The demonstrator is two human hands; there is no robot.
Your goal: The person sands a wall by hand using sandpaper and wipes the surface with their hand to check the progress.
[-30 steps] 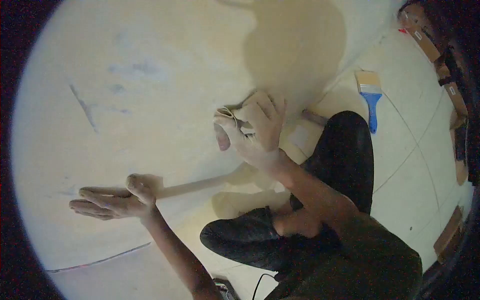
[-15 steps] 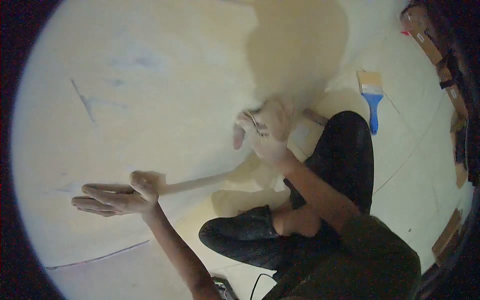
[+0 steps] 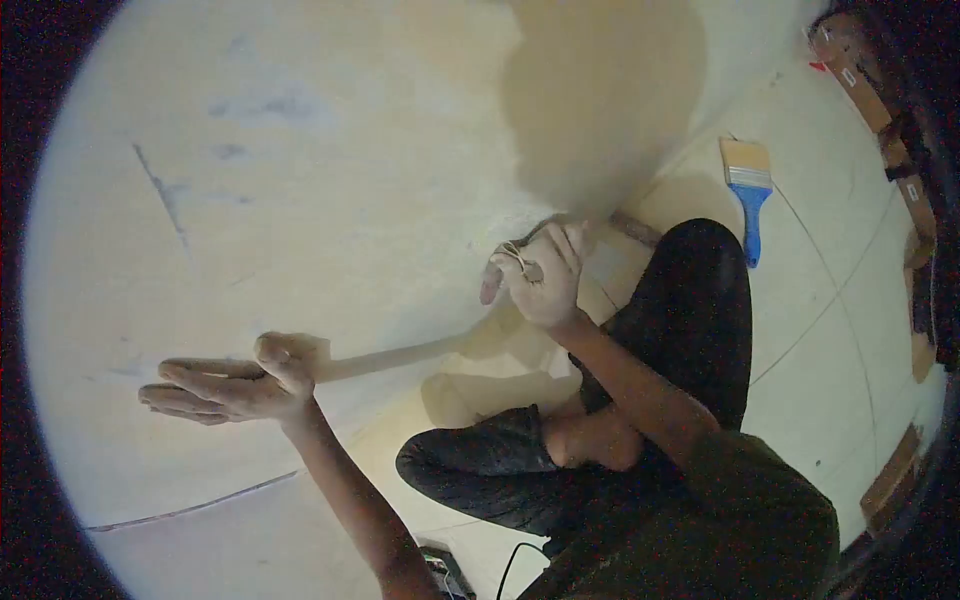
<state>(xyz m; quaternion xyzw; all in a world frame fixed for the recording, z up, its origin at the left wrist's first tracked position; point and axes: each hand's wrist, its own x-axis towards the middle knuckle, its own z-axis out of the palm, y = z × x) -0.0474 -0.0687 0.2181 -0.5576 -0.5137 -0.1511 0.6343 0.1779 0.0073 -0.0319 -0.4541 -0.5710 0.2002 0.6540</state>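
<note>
My left hand [image 3: 235, 388], dusty and pale, is spread against the wall surface [image 3: 300, 250] at the lower left, with nothing in it. My right hand [image 3: 545, 275] is closed near the wall's lower edge, just above my folded legs. A thin, pale, looped edge [image 3: 514, 258] shows between its fingers; the rest of what it holds is hidden. Grey-blue smudges [image 3: 262, 106] and a dark thin line mark the wall.
A paintbrush [image 3: 750, 200] with a blue handle and pale bristles lies on the tiled floor [image 3: 800, 310] to the right. Cardboard boxes [image 3: 862, 95] line the far right. A dark device [image 3: 445, 572] with a black cable is at the bottom.
My right hand has moved slightly down and to the right, and its fingers show more clearly. My left hand stays nearly where it was, still spread.
</note>
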